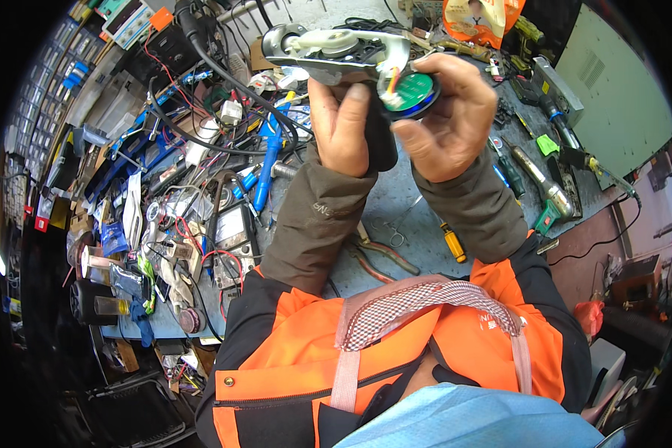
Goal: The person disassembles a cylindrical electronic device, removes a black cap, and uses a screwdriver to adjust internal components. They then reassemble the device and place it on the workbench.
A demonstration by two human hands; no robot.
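My left hand (341, 128) is wrapped round the dark handle of an opened device (334, 46), with white and black plastic parts and a rounded end at its left. In my right hand (457, 119) a round green circuit board (414, 89) with a dark, blue-lit rim is held by its edge between thumb and fingers. Yellow, red and white wires (391, 84) run from the device to a white connector on the board. Both are raised over the workbench. Under my forearms lie pliers (384, 257) with red handles, small scissors (396, 235) and a yellow screwdriver (453, 243).
Tools, cables and loose parts crowd the bench's left side, among them a blue tool (270, 160) and a meter (235, 228). A black cable (224, 75) arches there. A heat gun-like tool with green handle (549, 216) lies right. An orange bag (485, 22) stands at the back.
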